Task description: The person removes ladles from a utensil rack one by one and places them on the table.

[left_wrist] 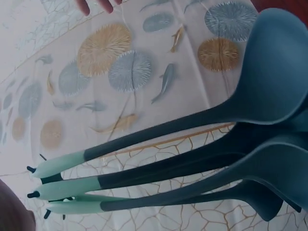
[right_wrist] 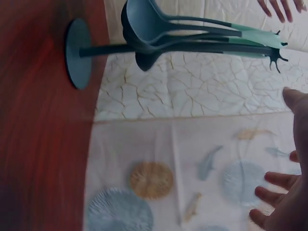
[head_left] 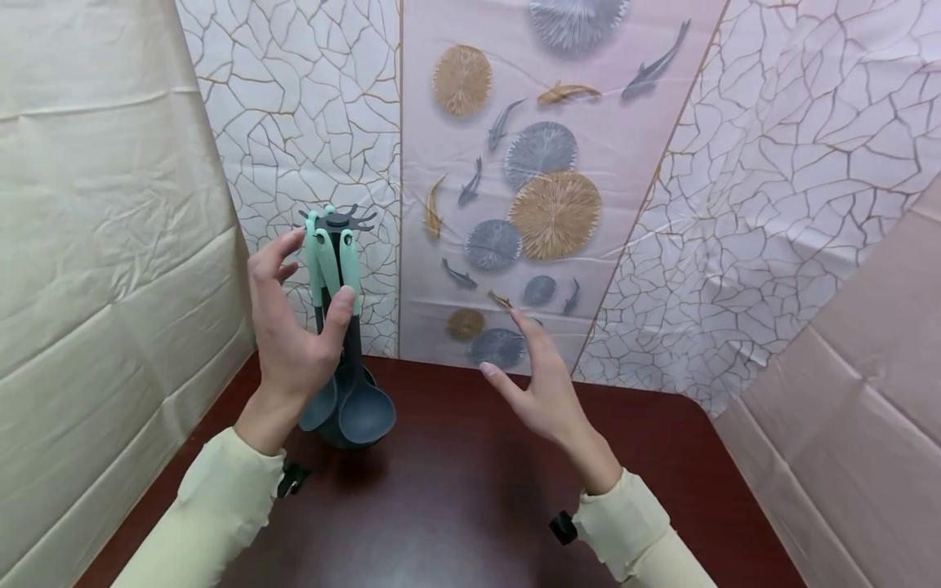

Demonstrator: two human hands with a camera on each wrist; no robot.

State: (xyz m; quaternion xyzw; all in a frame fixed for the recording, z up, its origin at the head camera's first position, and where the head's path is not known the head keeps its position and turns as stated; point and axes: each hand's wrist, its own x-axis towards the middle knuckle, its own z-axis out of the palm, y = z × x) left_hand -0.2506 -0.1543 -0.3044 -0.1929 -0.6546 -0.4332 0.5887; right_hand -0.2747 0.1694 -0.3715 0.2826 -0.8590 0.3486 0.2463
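A utensil stand with a dark hooked top (head_left: 340, 220) stands upright at the back left of the table, its round base (right_wrist: 78, 53) visible in the right wrist view. Several dark blue-grey utensils with mint-green handles hang from it, among them a ladle (head_left: 367, 412). My left hand (head_left: 297, 343) is raised beside the handles, thumb and fingers spread, and overlaps them in the head view. Its fingertips (right_wrist: 275, 8) appear apart from the handles in the right wrist view. To the right of the stand, my right hand (head_left: 547, 392) hovers over the table with fingers extended, holding nothing.
The dark red-brown table (head_left: 456, 482) has a glossy top. Behind it hangs a patterned cloth (head_left: 456, 163) with fish and round motifs. Beige fabric walls (head_left: 118, 294) close in the left and right sides. Each wrist carries a small black device (head_left: 564, 527).
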